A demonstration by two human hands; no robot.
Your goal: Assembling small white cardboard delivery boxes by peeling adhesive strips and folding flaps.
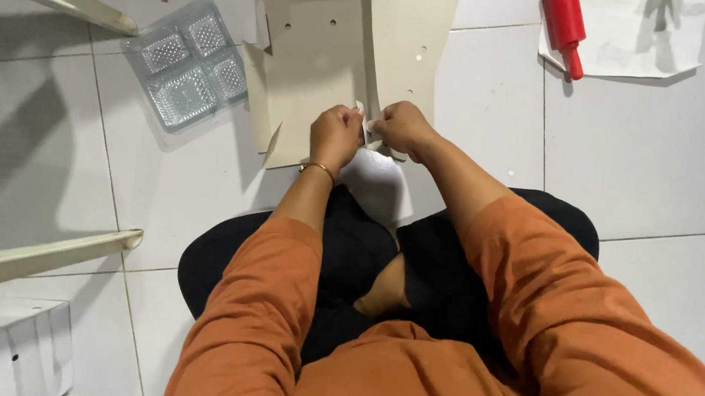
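- Orange long sleeves [531,310] and black-clad crossed legs fill the near view, seated on the white tiled floor [657,167].
- Left hand [334,134], gold bangle at the wrist, has its grip clenched on a small white paper strip [365,127].
- Right hand [403,128] pinches the same strip from the other side.
- Both work at the near edge of a flat beige punched cardboard sheet [323,57] lying on the floor.
- Just left of it lies a clear plastic four-cell tray [186,63].
- Farther right, a red rolling pin [564,22] rests on white paper [635,36].

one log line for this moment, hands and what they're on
left hand: pinching cardboard flap | right hand: pinching same flap | flat cardboard box: on floor
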